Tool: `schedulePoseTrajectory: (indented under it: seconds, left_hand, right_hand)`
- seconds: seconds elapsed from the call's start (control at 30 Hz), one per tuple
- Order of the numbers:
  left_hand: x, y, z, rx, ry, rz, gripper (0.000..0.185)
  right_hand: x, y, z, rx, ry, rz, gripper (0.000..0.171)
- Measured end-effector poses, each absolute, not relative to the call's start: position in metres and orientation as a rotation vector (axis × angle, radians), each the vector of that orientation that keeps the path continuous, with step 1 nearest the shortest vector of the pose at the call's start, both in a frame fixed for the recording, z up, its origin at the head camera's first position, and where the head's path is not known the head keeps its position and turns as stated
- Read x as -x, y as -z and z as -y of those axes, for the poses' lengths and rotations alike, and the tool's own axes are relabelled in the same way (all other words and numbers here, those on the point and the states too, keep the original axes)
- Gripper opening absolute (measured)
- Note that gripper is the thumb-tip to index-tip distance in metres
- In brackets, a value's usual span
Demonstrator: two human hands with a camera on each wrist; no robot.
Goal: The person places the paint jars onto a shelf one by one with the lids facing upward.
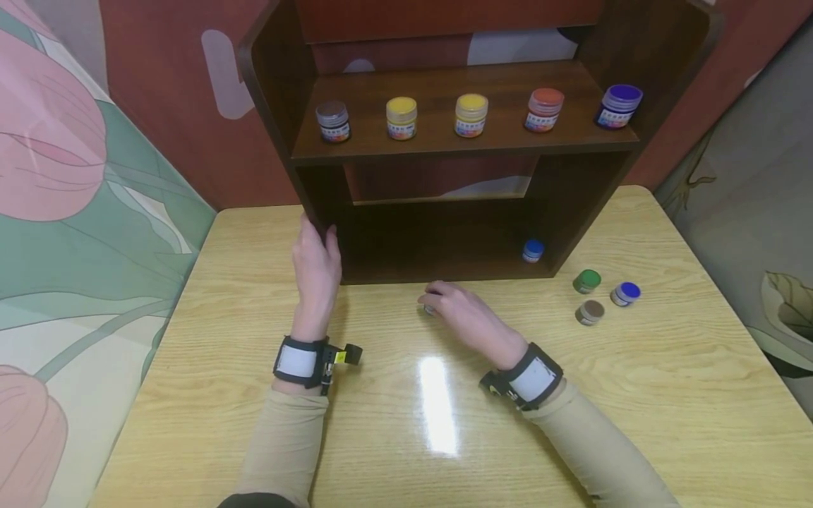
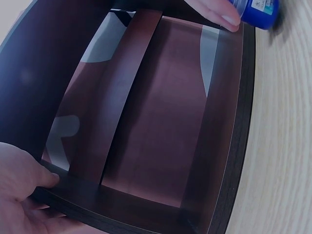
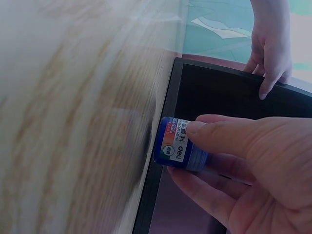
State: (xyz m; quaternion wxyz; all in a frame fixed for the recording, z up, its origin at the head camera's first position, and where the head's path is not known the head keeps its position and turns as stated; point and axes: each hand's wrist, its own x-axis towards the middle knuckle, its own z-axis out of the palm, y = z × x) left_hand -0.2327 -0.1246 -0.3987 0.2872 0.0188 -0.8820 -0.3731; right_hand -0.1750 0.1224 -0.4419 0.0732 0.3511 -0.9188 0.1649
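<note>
My right hand (image 1: pixel 466 314) pinches a small blue paint jar (image 3: pixel 175 145) between thumb and fingers, just in front of the shelf's bottom edge. In the head view the hand covers most of that jar; the right wrist view shows its white label. My left hand (image 1: pixel 316 268) grips the left side panel of the dark brown shelf (image 1: pixel 419 152), thumb on the inner side. The left wrist view shows this hand (image 2: pixel 22 187) on the panel's edge, with the blue jar (image 2: pixel 261 12) at the top. Inside the lower compartment, another blue-lidded jar (image 1: pixel 532 250) stands near the right wall.
Along the upper board stand several jars: a dark one (image 1: pixel 333 121), two yellow ones, a red one (image 1: pixel 543 110) and a purple-blue one (image 1: pixel 618 106). Right of the shelf, green (image 1: pixel 587 281), blue (image 1: pixel 625 293) and brown (image 1: pixel 590 312) lidded jars sit on the wooden table (image 1: pixel 209 339).
</note>
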Motion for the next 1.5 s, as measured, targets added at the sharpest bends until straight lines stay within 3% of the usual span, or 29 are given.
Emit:
schedulePoseTrajectory:
  seconds: [1.5]
  left_hand:
    - [0.233,0.4,0.125,-0.038,0.988,2.342,0.039]
  right_hand:
    - [0.195,0.426,-0.159,-0.868,-0.711,2.679,0.03]
